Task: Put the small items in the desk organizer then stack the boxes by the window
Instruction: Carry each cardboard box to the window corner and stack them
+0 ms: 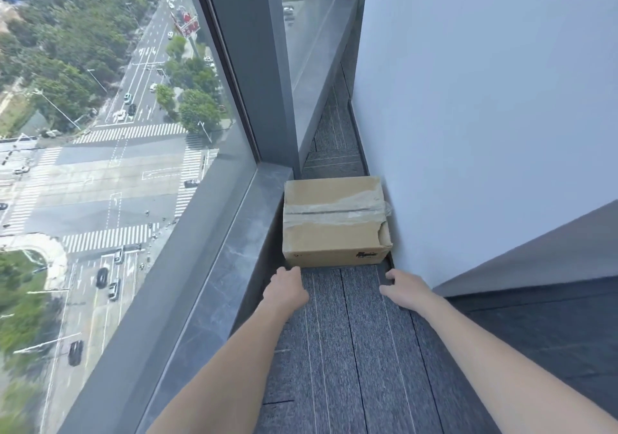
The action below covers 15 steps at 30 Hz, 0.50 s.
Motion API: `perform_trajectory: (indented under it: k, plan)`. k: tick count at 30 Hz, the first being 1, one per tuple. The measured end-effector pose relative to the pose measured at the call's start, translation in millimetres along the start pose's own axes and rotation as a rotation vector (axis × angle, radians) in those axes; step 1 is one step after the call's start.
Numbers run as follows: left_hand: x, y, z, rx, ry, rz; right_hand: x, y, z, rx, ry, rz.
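A taped cardboard box (336, 221) sits on the grey carpet (347, 350), wedged between the window sill (214, 266) and the white wall (485, 115). Both bare arms reach toward its near side. The left hand (287, 288) and right hand (403, 289) are open and empty, fingers loosely curled, just short of the box.
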<state>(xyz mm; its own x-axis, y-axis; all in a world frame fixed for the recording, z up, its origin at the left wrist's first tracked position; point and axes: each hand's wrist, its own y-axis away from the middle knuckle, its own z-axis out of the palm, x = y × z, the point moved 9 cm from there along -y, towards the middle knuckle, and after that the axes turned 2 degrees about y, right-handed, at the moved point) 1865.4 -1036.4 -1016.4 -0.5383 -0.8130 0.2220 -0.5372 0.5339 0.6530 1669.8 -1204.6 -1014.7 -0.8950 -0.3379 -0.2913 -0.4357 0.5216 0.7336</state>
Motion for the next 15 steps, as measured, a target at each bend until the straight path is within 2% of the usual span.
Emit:
perform_trajectory:
  k: [5, 9, 12, 15]
  plan:
    - [41.5, 128.2, -75.6, -0.104, -0.069, 0.06, -34.8, 137.7, -57.0, -0.05, -0.002, -0.028]
    - [85.2, 249.1, -145.9, -0.165, -0.073, 0.103, -54.5, 271.7, -114.0, -0.053, -0.146, 0.007]
    - [128.1, 341.7, -190.1, -0.147, -0.083, 0.149, -61.4, 372.6, -147.1, -0.034, -0.293, 0.055]
    - [171.2, 423.9, -216.1, -0.112, -0.137, 0.212, -59.5, 466.7, -173.1, 0.061, -0.399, 0.102]
